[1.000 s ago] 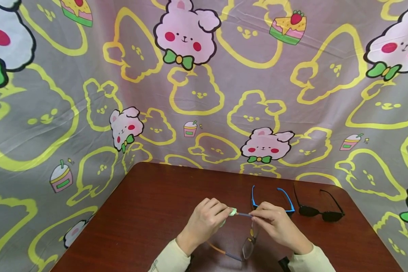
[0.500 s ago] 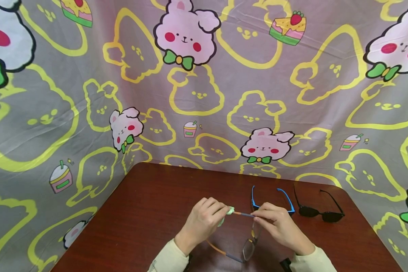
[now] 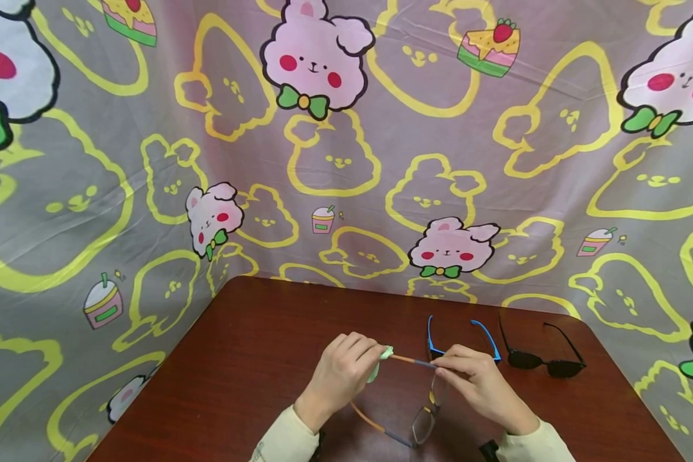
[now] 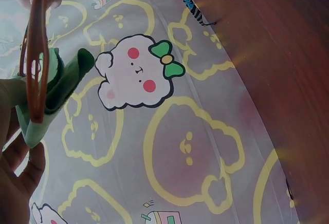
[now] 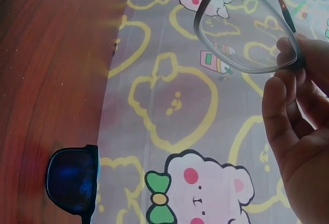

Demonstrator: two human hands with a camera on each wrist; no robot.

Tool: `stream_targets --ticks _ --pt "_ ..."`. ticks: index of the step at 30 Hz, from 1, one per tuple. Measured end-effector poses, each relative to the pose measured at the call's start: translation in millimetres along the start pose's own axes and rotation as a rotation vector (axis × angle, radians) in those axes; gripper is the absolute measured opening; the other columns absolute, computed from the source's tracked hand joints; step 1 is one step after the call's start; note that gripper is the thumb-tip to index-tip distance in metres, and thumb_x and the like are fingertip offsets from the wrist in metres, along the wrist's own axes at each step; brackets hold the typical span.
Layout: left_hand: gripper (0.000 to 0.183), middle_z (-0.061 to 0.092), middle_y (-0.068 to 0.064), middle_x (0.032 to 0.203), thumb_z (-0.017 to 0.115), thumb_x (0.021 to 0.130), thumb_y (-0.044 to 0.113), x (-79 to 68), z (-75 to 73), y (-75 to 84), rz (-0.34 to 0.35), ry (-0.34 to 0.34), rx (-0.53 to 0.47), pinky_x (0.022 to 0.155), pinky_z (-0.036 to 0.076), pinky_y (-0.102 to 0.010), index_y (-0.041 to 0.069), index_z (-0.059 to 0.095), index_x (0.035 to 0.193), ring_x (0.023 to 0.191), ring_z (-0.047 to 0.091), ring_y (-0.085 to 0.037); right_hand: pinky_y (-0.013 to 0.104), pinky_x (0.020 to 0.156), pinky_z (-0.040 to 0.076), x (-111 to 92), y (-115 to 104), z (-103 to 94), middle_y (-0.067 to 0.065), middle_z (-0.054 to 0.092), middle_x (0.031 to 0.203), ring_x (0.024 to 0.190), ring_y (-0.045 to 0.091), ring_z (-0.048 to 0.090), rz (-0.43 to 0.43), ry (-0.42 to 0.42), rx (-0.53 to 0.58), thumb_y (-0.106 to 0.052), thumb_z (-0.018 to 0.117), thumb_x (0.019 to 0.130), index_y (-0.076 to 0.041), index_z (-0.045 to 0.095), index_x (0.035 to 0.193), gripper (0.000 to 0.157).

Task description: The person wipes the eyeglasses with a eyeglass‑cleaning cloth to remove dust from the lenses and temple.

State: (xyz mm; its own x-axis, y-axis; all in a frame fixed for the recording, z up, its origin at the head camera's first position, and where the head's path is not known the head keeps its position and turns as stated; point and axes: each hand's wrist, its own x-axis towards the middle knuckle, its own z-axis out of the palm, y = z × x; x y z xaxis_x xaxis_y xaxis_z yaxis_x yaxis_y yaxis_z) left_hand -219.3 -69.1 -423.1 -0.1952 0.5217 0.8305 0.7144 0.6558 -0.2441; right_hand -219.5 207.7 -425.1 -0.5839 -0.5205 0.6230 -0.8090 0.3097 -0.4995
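Observation:
Both hands hold a pair of eyeglasses with grey-and-orange temples and clear lenses above the table. My left hand pinches a light green cloth round the tip end of the far temple. That temple shows orange-brown against the folded cloth in the left wrist view. Thumb and fingers of my right hand pinch the same temple close to the hinge. In the right wrist view, the lens rim stands right beside those fingertips. The near temple hangs lower, its tip hidden behind the left hand.
Behind the right hand lie blue-framed glasses on the dark wooden table. Black sunglasses lie to their right, temples pointing back. A patterned cloth curtain borders the table at the back and sides.
My left hand and the green cloth have slid left and slightly up along the temple, baring more of its orange part. The right hand and lenses have shifted slightly right.

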Motion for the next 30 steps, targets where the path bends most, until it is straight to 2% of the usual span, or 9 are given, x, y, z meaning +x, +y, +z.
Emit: stream_targets --ticks 5,12,19,26,30 --pt "0.016 0.063 0.006 0.092 0.062 0.085 0.006 -1.4 0.0 -0.8 -0.016 -0.014 0.006 0.063 0.043 -0.021 0.013 0.067 0.099 0.082 0.058 -0.011 0.015 0.053 0.042 -1.0 0.8 -1.1 -0.001 0.062 0.087 0.067 0.004 0.052 0.027 -0.012 0.013 -0.011 0.064 0.089 -0.010 0.071 0.101 0.014" --pt "0.014 0.062 0.004 0.092 0.053 0.092 0.009 -2.8 0.4 -3.0 -0.023 0.001 0.021 0.062 0.042 -0.021 0.013 0.066 0.097 0.080 0.057 -0.012 0.014 0.053 0.042 -1.5 -0.1 -1.7 -0.006 0.062 0.086 0.068 0.003 0.052 0.007 0.012 0.001 -0.001 0.068 0.084 -0.013 0.071 0.100 0.021" --pt "0.012 0.062 0.004 0.092 0.054 0.094 0.017 -3.3 0.2 -4.2 -0.028 0.021 0.019 0.061 0.042 -0.021 0.012 0.065 0.095 0.079 0.057 -0.013 0.015 0.055 0.042 -2.7 1.0 -2.6 -0.003 0.062 0.087 0.070 0.004 0.053 0.010 0.012 0.016 -0.004 0.066 0.086 -0.014 0.071 0.101 0.019" --pt "0.019 0.061 0.003 0.091 0.048 0.097 0.015 -5.1 -1.2 -5.4 -0.055 0.026 0.019 0.060 0.042 -0.021 0.012 0.067 0.094 0.078 0.057 -0.013 0.016 0.057 0.043 -7.0 2.1 -4.4 -0.004 0.062 0.088 0.072 0.005 0.054 0.034 0.004 0.003 -0.001 0.067 0.085 -0.016 0.071 0.102 0.024" --pt "0.018 0.061 0.004 0.090 0.049 0.097 0.017 -4.9 -1.3 -6.3 -0.064 0.035 0.019 0.060 0.041 -0.021 0.012 0.067 0.094 0.078 0.057 -0.013 0.016 0.058 0.043 -7.9 2.2 -5.3 -0.002 0.062 0.088 0.073 0.006 0.055 0.043 0.009 0.006 -0.004 0.067 0.086 -0.016 0.071 0.102 0.021"
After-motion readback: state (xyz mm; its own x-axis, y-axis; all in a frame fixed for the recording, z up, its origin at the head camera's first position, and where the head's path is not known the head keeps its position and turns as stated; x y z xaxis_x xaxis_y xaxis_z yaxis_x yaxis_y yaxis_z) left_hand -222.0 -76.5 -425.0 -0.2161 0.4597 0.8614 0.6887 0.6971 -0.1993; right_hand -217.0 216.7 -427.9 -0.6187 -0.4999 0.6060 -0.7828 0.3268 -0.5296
